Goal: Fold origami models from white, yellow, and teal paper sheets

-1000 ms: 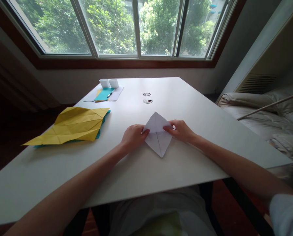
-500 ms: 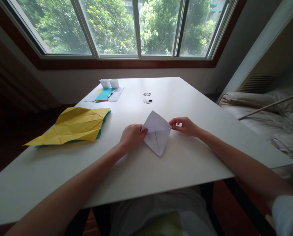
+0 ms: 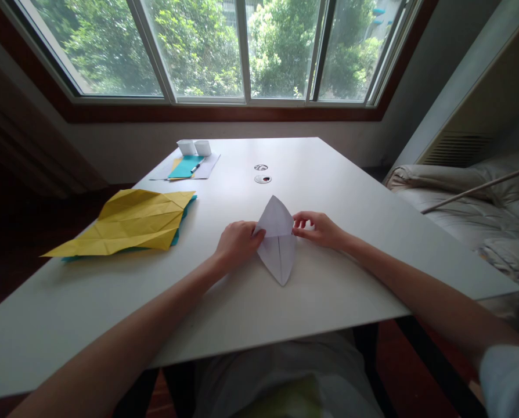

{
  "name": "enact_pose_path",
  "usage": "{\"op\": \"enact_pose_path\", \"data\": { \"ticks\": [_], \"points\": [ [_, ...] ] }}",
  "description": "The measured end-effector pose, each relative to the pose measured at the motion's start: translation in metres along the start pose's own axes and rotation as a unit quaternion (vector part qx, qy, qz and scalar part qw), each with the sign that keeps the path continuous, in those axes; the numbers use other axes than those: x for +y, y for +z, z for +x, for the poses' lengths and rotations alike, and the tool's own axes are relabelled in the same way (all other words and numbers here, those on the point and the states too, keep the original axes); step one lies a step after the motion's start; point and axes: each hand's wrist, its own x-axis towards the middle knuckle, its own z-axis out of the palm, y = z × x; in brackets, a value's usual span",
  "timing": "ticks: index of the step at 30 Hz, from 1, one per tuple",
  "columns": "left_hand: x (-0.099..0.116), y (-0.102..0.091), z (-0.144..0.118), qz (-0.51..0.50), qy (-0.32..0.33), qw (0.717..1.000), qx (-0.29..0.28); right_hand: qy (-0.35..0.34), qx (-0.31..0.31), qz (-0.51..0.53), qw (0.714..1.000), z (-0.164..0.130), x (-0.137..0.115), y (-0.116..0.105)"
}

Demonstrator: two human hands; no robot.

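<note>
pinching white folded paper at both side corners, left hand fingers gripping left edge, right hand fingertips gripping right edge, resting on white table

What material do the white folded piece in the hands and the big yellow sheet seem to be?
White folded piece: probably thin matte paper; it holds sharp creases and a point. Yellow sheet: likely matte paper too, covered with fold lines.

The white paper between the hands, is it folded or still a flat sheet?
Folded. The white paper forms a narrow kite with a centre crease, pinched by the left hand and right hand.
</note>
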Motion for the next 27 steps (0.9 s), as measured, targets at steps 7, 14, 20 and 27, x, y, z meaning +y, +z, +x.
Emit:
{"op": "enact_pose_path", "data": {
  "ticks": [7,14,20,27],
  "points": [
    [0.004,0.0,0.0,-0.016,0.036,0.999,0.002,-0.001,0.013,-0.089,0.996,0.002,-0.002,0.01],
    [0.003,0.0,-0.001,0.001,0.027,1.0,0.01,-0.023,-0.01,-0.08,0.996,0.001,-0.001,0.005],
    [0.004,0.0,0.0,0.0,0.044,0.999,0.011,-0.04,-0.007,-0.118,0.992,0.002,0.001,0.01],
    [0.003,0.001,0.001,0.005,0.05,0.999,0.013,-0.03,0.006,-0.098,0.995,0.002,-0.001,0.01]
  ]
}}
